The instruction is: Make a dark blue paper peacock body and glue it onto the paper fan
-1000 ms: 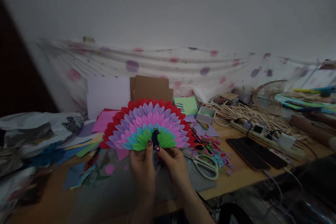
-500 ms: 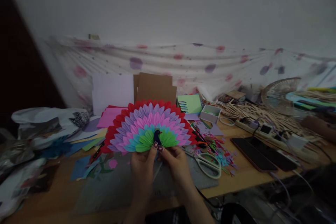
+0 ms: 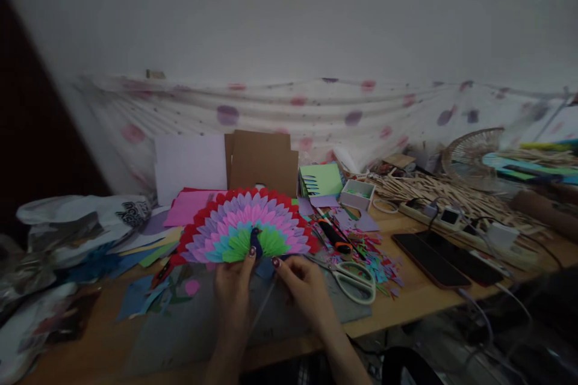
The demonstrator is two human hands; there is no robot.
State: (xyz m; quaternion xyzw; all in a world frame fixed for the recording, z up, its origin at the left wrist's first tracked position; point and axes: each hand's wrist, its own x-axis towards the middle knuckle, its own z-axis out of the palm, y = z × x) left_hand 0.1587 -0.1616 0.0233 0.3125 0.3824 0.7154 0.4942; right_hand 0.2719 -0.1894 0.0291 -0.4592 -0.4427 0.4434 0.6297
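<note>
A paper peacock (image 3: 253,216) with a fanned tail in red, purple, pink, blue and green layers is upright over the grey mat (image 3: 180,337). My left hand (image 3: 235,289) grips its base, thumb pressed against the dark blue body (image 3: 256,242). With thumb and fingers together, my right hand (image 3: 304,289) pinches at the lower right edge of the tail; its grip is partly hidden. A thin pale strip (image 3: 264,302) slants down between the hands, and I cannot tell what holds it. White-handled scissors (image 3: 356,283) lie right of my right hand.
Paper scraps (image 3: 379,261) and an orange-and-black cutter (image 3: 336,237) lie behind the scissors. Two phones (image 3: 433,261), a power strip (image 3: 469,234) and wooden sticks (image 3: 433,192) are to the right. Plastic bags (image 3: 90,222) and coloured paper sheets (image 3: 189,207) are on the left.
The paper peacock has moved slightly left and down in view. My right thumb has moved away from the left thumb, off the body toward the tail's right side.
</note>
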